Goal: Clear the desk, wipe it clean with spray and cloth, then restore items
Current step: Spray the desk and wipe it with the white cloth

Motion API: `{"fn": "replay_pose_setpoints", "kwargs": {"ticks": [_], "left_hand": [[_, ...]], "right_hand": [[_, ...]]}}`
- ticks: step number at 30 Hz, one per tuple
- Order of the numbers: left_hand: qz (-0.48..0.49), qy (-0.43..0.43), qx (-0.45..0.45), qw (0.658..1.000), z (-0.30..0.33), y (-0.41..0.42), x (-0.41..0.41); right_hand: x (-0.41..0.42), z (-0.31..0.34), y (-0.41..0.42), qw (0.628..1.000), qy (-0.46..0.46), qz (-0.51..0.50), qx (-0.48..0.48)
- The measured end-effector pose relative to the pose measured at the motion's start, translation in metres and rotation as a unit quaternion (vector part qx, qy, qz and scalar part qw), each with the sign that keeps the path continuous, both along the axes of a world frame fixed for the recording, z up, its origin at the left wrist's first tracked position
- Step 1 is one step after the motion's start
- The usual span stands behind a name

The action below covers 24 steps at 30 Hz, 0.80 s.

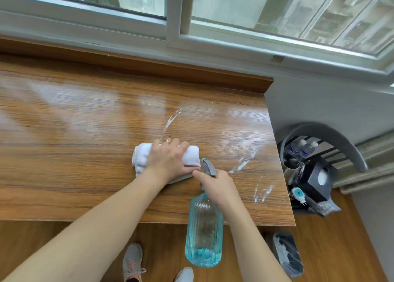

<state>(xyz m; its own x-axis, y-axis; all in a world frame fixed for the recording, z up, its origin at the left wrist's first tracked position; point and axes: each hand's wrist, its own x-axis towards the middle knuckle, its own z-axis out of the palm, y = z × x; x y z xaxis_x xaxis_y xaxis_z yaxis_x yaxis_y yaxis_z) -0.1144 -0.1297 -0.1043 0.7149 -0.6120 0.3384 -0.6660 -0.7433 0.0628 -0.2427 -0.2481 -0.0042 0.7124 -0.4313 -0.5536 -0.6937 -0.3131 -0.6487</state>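
Pressing white folded cloth [140, 160] on streaked wooden desk [85, 132], left hand [168, 160] flat

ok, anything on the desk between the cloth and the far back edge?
Head view: only a white streak of spray on the wood beyond the cloth under the left hand; no objects up to the desk back edge.
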Motion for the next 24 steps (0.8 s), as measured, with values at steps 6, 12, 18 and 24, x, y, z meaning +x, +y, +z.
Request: {"fn": "replay_pose_setpoints", "kwargs": {"ticks": [6, 12, 18, 24], "left_hand": [[0.02, 0.04, 0.052, 0.998, 0.014, -0.022, 0.029], [0.046, 0.042, 0.058, 0.996, 0.016, -0.014, 0.018], [0.029, 0.015, 0.029, 0.999, 0.012, 0.019, -0.031], [0.032, -0.005, 0.02, 0.999, 0.005, 0.033, -0.058]], "right_hand": [[-0.009, -0.002, -0.001, 1.0, 0.002, 0.002, -0.002], [-0.018, 0.002, -0.006, 1.0, 0.004, 0.01, -0.006], [-0.013, 0.008, -0.015, 1.0, -0.003, 0.023, -0.004], [-0.003, 0.011, -0.019, 0.999, -0.003, 0.042, 0.003]]}}
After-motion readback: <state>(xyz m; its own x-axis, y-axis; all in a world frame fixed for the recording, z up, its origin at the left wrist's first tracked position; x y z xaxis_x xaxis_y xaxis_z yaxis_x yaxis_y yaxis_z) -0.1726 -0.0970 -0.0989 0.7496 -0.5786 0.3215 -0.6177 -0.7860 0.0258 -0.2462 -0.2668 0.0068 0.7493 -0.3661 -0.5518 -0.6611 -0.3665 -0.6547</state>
